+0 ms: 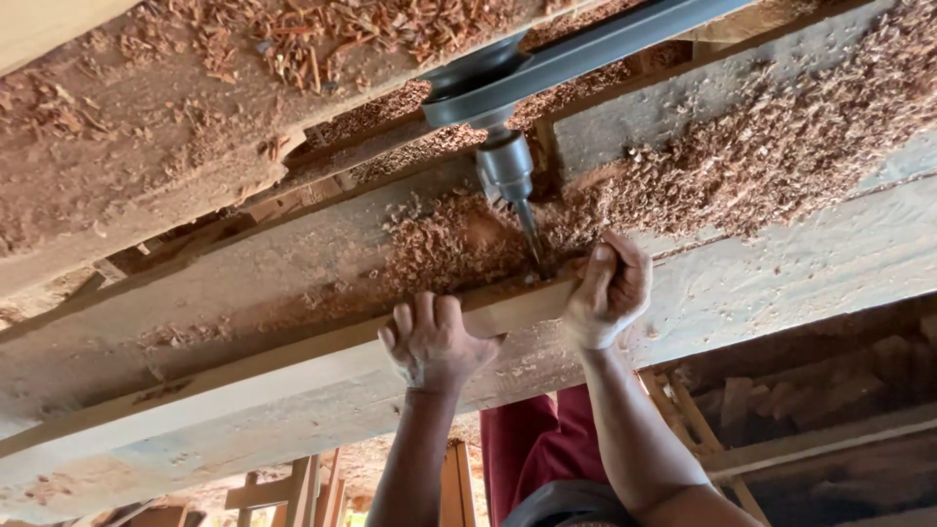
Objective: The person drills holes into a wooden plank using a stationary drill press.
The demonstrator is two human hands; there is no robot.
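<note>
I clamp the wood strip [517, 307] at frame centre with both hands, its long axis running lower left to upper right. My right hand [610, 293], fist closed, sits nearest the drill bit [530, 239]; my left hand [434, 342] grips farther down-left.

Both hands, left hand [432, 342] and right hand [609, 289], grip a narrow pale wooden strip [512, 308] under the grey metal drill bit [528, 232], reddish wood shavings [781, 146] around.

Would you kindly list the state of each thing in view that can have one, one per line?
Left hand: closed over the wooden strip, holding it on the bench.
Right hand: closed on the strip's end beside the bit.
Drill bit: lowered, tip at the strip; spinning cannot be told.
Belt: seated on the pulley.
Workbench: covered in wood shavings.
</note>
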